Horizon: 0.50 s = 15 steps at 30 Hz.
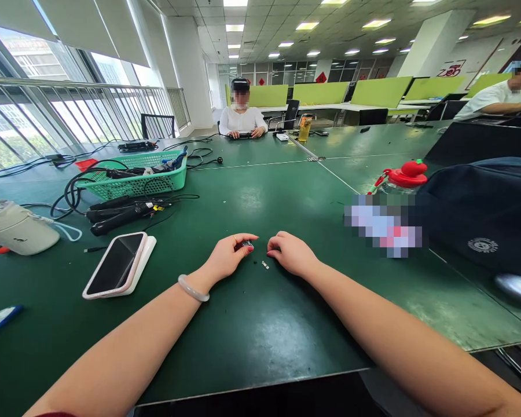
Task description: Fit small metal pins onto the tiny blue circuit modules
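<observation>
My left hand [231, 255] wears a pale bangle and pinches a small silvery-blue piece [248, 245] between thumb and fingers; most of it is covered, so its kind does not show. Just to the right, my right hand [289, 252] rests on the table with its thumb and fingers curled together. Whatever it may hold is hidden. Between the two hands, a little nearer to me, lie a small white strip with dark marks [265, 264] and a tiny black bit [255, 262]. Neither hand touches these two.
On the green table [252, 202], a phone [117, 263], black cable-like gear [121, 214] and a green basket [134, 184] stand left. A red-lidded bottle [406, 176] and dark bag [481, 214] are right. Another person [242, 121] sits opposite; one more works far right.
</observation>
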Available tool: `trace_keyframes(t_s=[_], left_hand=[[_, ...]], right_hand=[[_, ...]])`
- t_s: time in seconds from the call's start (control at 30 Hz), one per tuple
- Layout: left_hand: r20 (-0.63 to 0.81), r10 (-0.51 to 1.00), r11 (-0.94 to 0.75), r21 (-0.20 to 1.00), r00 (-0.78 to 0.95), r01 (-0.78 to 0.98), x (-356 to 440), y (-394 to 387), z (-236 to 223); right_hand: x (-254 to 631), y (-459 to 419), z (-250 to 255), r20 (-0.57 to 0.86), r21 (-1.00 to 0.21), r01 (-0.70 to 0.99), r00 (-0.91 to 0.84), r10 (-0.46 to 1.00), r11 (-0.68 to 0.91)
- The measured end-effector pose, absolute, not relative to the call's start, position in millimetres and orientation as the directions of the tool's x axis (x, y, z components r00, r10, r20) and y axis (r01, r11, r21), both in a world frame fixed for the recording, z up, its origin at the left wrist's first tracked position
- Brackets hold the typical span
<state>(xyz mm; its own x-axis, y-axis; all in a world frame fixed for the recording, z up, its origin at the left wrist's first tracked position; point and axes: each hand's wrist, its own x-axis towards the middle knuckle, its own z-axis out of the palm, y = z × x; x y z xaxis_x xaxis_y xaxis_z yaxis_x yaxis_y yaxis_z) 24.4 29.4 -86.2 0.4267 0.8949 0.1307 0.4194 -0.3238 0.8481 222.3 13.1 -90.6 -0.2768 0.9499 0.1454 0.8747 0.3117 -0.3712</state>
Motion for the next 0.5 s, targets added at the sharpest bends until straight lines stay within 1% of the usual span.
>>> trace_keyframes(t_s=[0.2, 0.3, 0.37, 0.4, 0.5], left_hand=[[0.125, 0.889, -0.317, 0.863, 0.441, 0.394, 25, 30, -86], [0.133, 0.882, -0.314, 0.881, 0.453, 0.354, 25, 29, -84], [0.144, 0.875, -0.320, 0.889, 0.462, 0.329, 25, 28, -83], [0.146, 0.873, -0.319, 0.893, 0.464, 0.318, 25, 28, -84], [0.132, 0.875, -0.291, 0.912, 0.467, 0.288, 26, 27, -86]], right_hand=[[218, 12, -97, 0.203, -0.219, 0.894, -0.349, 0.915, 0.390], [217, 12, -101, 0.209, -0.183, 0.897, -0.364, 0.908, 0.402], [217, 12, -102, 0.209, -0.196, 0.899, -0.353, 0.912, 0.393], [217, 12, -102, 0.218, -0.221, 0.896, -0.340, 0.915, 0.385], [216, 9, -96, 0.310, -0.366, 0.850, -0.273, 0.911, 0.379]])
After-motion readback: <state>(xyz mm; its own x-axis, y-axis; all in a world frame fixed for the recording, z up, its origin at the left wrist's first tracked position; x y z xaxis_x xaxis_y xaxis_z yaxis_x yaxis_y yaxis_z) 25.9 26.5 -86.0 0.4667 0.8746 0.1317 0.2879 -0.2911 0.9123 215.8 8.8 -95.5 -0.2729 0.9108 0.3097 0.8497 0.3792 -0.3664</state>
